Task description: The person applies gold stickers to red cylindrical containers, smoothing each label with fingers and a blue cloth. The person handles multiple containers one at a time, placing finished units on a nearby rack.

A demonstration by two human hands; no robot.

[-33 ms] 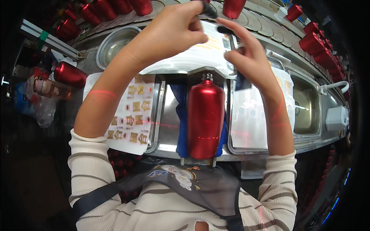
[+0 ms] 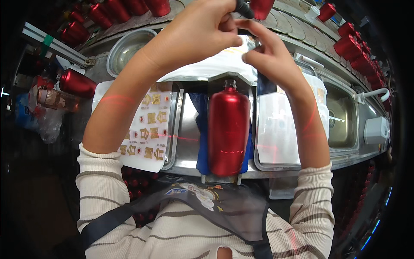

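Bottles of red metal (image 2: 116, 13) crowd the upper edge and the upper right. At frame centre we see a red bottle (image 2: 229, 131) lying on a blue cloth (image 2: 201, 142), steel trays flanking it: gold stickers (image 2: 148, 127) left, a clear sheet (image 2: 276, 129) right. Our left hand (image 2: 202, 30) pinches a dark tool; our right hand (image 2: 269, 58), fingers curled, touches white sheets.

Sticker sheet (image 2: 148, 127) left of bottle (image 2: 228, 129).

No change; both hands (image 2: 241, 39) same.
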